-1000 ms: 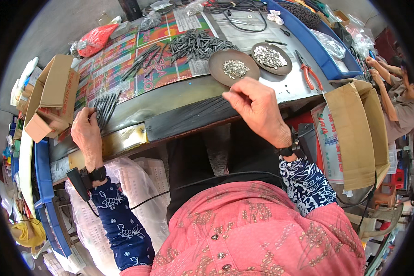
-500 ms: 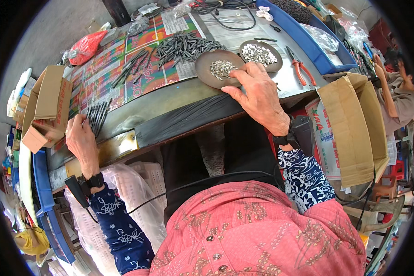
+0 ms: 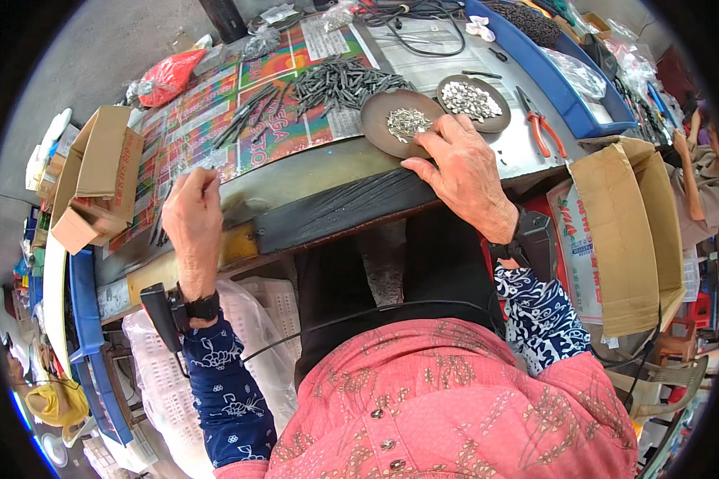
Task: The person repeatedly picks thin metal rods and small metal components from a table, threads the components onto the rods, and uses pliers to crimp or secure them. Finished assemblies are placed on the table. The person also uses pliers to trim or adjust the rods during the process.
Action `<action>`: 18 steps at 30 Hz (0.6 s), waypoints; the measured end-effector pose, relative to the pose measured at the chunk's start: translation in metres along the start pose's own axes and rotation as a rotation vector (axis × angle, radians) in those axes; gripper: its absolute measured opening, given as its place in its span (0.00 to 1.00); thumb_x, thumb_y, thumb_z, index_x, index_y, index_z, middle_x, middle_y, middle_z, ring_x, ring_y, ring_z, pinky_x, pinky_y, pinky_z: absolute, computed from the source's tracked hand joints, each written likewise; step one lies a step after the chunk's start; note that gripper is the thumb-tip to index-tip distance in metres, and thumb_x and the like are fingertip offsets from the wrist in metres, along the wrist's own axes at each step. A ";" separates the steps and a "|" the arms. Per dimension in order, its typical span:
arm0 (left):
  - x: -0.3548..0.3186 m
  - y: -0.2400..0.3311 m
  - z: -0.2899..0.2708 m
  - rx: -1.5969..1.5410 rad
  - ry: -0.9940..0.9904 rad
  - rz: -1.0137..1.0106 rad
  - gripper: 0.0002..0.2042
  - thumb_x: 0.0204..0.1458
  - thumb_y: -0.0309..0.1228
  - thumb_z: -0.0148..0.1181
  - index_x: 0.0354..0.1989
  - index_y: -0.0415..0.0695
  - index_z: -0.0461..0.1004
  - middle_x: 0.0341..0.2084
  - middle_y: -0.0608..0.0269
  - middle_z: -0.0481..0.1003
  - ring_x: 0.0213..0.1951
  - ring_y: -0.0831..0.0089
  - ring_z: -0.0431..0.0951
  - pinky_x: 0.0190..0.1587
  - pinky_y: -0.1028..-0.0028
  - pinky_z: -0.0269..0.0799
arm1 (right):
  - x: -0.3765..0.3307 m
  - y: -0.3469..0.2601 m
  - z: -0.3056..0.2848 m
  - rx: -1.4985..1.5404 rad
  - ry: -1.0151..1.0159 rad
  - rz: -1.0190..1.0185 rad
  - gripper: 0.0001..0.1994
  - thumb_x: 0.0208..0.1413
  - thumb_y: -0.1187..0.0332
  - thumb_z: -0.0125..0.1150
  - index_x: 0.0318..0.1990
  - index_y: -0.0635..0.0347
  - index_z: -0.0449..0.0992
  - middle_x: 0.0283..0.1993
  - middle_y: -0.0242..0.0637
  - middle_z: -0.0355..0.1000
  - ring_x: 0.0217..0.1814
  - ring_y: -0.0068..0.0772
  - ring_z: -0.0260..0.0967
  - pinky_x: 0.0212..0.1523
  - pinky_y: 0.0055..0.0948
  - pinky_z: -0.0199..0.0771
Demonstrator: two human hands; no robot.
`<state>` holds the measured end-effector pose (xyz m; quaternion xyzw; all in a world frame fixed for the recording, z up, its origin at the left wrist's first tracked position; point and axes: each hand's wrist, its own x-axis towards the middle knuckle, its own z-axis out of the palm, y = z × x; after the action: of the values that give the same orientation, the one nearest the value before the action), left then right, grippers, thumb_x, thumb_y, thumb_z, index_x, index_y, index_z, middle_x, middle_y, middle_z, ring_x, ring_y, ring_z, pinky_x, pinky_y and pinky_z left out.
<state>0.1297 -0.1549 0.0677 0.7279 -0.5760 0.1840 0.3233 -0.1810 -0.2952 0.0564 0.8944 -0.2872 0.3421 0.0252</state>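
Note:
My left hand (image 3: 193,223) is raised over the table's front edge, its fingers curled together. Whatever they hold, if anything, is hidden. Beside and partly behind it lie thin dark rods (image 3: 159,230). My right hand (image 3: 470,182) reaches to the near rim of a brown dish (image 3: 378,132). Its thumb and forefinger are apart, with the forefinger at the edge of small silvery metal pins (image 3: 407,123) in that dish. Just behind the hand, a second brown dish (image 3: 499,120) holds small shiny silver-white pieces (image 3: 469,101).
A pile of short dark rods (image 3: 343,86) lies on a colourful printed sheet (image 3: 252,88). Red-handled pliers (image 3: 542,128) rest right of the dishes. Cardboard boxes (image 3: 108,172) flank the left side; another open carton (image 3: 615,231) stands right. A blue tray (image 3: 547,80) sits behind. A person (image 3: 699,176) is at far right.
My left hand has moved right and up, away from the row of dark rods. My right hand stays at the pin dish. The whole view has shifted slightly.

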 end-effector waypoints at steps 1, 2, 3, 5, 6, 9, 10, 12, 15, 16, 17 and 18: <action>0.002 0.002 0.002 0.002 -0.010 -0.011 0.02 0.50 0.28 0.58 0.31 0.43 0.74 0.26 0.54 0.73 0.29 0.54 0.74 0.31 0.64 0.67 | 0.001 -0.001 -0.001 0.007 -0.005 -0.001 0.14 0.43 0.62 0.68 0.32 0.62 0.75 0.35 0.39 0.64 0.41 0.42 0.63 0.41 0.38 0.67; 0.005 0.003 0.004 0.004 -0.041 -0.027 0.03 0.51 0.28 0.58 0.31 0.44 0.74 0.26 0.55 0.74 0.30 0.53 0.74 0.32 0.62 0.68 | 0.001 -0.001 -0.002 0.007 -0.014 -0.003 0.13 0.43 0.63 0.68 0.32 0.62 0.75 0.34 0.39 0.64 0.41 0.42 0.63 0.41 0.38 0.67; 0.010 0.004 0.006 0.030 -0.069 -0.014 0.04 0.51 0.29 0.57 0.31 0.44 0.75 0.26 0.54 0.74 0.30 0.53 0.74 0.33 0.61 0.68 | 0.002 -0.002 -0.002 0.009 -0.022 -0.006 0.13 0.43 0.63 0.68 0.31 0.62 0.75 0.34 0.38 0.64 0.41 0.42 0.63 0.41 0.38 0.67; 0.018 0.005 0.011 0.060 -0.120 -0.019 0.05 0.51 0.30 0.56 0.31 0.44 0.75 0.27 0.53 0.74 0.32 0.52 0.74 0.34 0.60 0.68 | 0.003 -0.003 -0.004 0.034 -0.023 -0.022 0.11 0.42 0.66 0.68 0.30 0.61 0.74 0.34 0.38 0.65 0.41 0.43 0.63 0.40 0.38 0.67; 0.023 0.006 0.013 0.075 -0.138 -0.022 0.05 0.51 0.31 0.56 0.31 0.44 0.75 0.27 0.53 0.74 0.32 0.51 0.75 0.34 0.59 0.68 | 0.003 -0.003 -0.004 0.050 -0.033 -0.019 0.10 0.42 0.67 0.68 0.30 0.61 0.74 0.34 0.38 0.65 0.41 0.43 0.63 0.40 0.38 0.67; 0.039 0.005 0.021 0.125 -0.154 -0.012 0.05 0.50 0.31 0.55 0.31 0.45 0.75 0.27 0.52 0.75 0.33 0.50 0.75 0.35 0.58 0.68 | 0.005 -0.003 -0.005 0.124 -0.053 -0.001 0.09 0.43 0.70 0.67 0.30 0.61 0.74 0.34 0.38 0.66 0.41 0.43 0.62 0.40 0.38 0.66; 0.044 0.004 0.024 0.142 -0.155 -0.010 0.06 0.50 0.31 0.55 0.31 0.45 0.76 0.27 0.51 0.76 0.34 0.50 0.75 0.36 0.57 0.69 | 0.006 -0.003 -0.005 0.156 -0.061 0.010 0.08 0.43 0.71 0.66 0.30 0.61 0.73 0.34 0.38 0.66 0.40 0.43 0.62 0.40 0.38 0.66; 0.053 0.001 0.030 0.180 -0.177 -0.032 0.06 0.49 0.31 0.55 0.32 0.45 0.76 0.29 0.50 0.77 0.36 0.49 0.76 0.36 0.56 0.69 | 0.007 -0.002 -0.006 0.217 -0.075 0.027 0.07 0.43 0.73 0.65 0.30 0.61 0.73 0.33 0.38 0.66 0.40 0.43 0.62 0.39 0.38 0.66; 0.063 -0.004 0.041 0.167 -0.185 -0.052 0.07 0.49 0.31 0.55 0.33 0.46 0.77 0.29 0.49 0.77 0.37 0.49 0.76 0.37 0.56 0.70 | 0.009 0.000 -0.007 0.292 -0.087 0.045 0.06 0.43 0.75 0.63 0.29 0.62 0.72 0.30 0.38 0.66 0.38 0.43 0.62 0.38 0.37 0.65; 0.066 -0.005 0.044 0.188 -0.197 -0.046 0.07 0.49 0.31 0.55 0.33 0.46 0.77 0.29 0.49 0.77 0.36 0.49 0.76 0.37 0.55 0.70 | 0.009 0.000 -0.007 0.309 -0.088 0.052 0.05 0.44 0.75 0.62 0.29 0.62 0.72 0.29 0.38 0.66 0.37 0.43 0.62 0.38 0.37 0.65; 0.069 -0.006 0.047 0.208 -0.213 -0.048 0.07 0.49 0.31 0.55 0.33 0.45 0.77 0.29 0.49 0.77 0.36 0.49 0.77 0.37 0.55 0.70 | 0.009 0.001 -0.007 0.326 -0.089 0.058 0.05 0.44 0.75 0.62 0.29 0.62 0.72 0.28 0.38 0.65 0.37 0.42 0.62 0.37 0.37 0.64; 0.072 -0.008 0.050 0.228 -0.237 -0.056 0.07 0.49 0.31 0.55 0.33 0.45 0.77 0.28 0.49 0.77 0.36 0.48 0.77 0.37 0.55 0.70 | 0.010 0.001 -0.007 0.362 -0.080 0.070 0.05 0.44 0.76 0.62 0.28 0.62 0.72 0.28 0.37 0.65 0.36 0.42 0.62 0.37 0.36 0.64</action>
<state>0.1512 -0.2394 0.0755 0.7923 -0.5650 0.1519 0.1731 -0.1798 -0.2990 0.0674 0.8867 -0.2527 0.3528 -0.1597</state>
